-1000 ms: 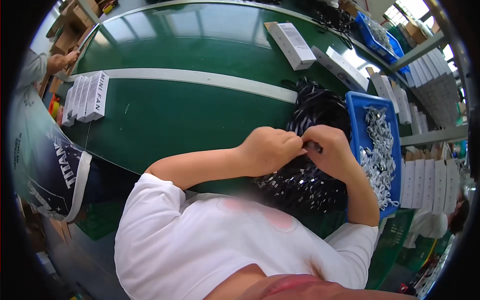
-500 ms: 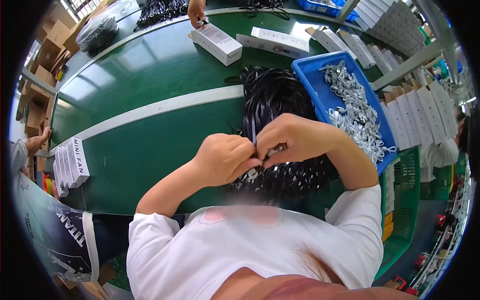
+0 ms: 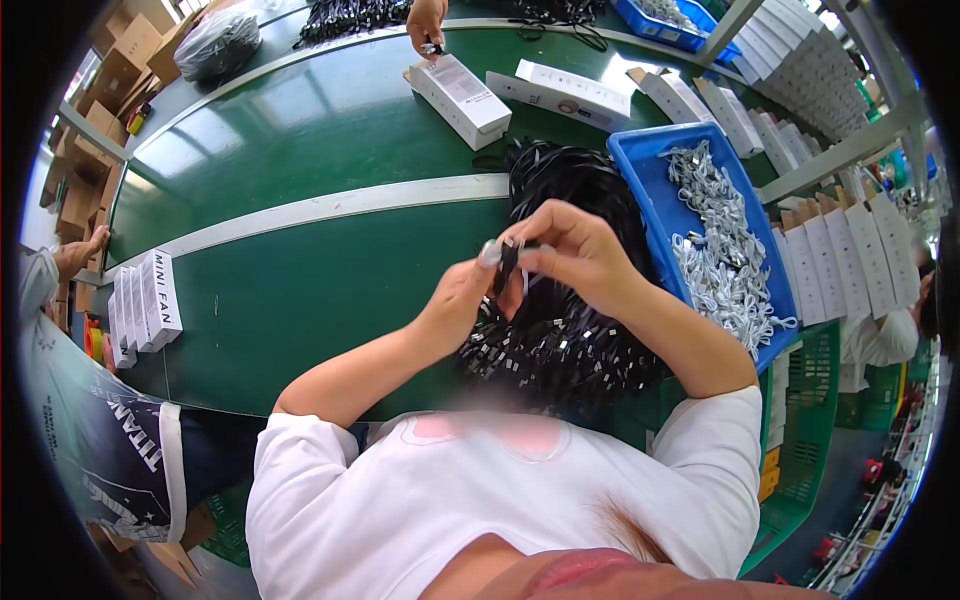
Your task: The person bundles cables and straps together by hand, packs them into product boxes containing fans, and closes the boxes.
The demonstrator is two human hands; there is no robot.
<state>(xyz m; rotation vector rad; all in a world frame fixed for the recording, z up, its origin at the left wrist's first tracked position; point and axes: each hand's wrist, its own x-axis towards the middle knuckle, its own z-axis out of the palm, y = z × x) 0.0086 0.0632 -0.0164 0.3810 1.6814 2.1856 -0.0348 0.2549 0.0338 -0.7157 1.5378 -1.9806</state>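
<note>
My left hand (image 3: 455, 305) and my right hand (image 3: 578, 252) meet in front of my chest, fingers closed. Between their fingertips is a folded black lanyard (image 3: 508, 265). A small whitish piece (image 3: 490, 252) shows at the left fingertips; its kind is unclear. Under and behind my hands lies a thick pile of black lanyards (image 3: 560, 180), with many small shiny metal ends toward me. Right of the pile, a blue tray (image 3: 640, 165) holds bundled white cables (image 3: 715, 225).
Across the green table (image 3: 300, 130), another person's hand (image 3: 427, 25) is at the end of a white box (image 3: 462, 100). "MINI FAN" boxes (image 3: 160, 300) stand at left near a second person's hand (image 3: 80, 255). More white boxes (image 3: 870, 260) line the right, above a green crate (image 3: 810, 440).
Both my hands have risen and moved slightly away from my body, and the folded black lanyard now shows between them. The view has shifted a little.
</note>
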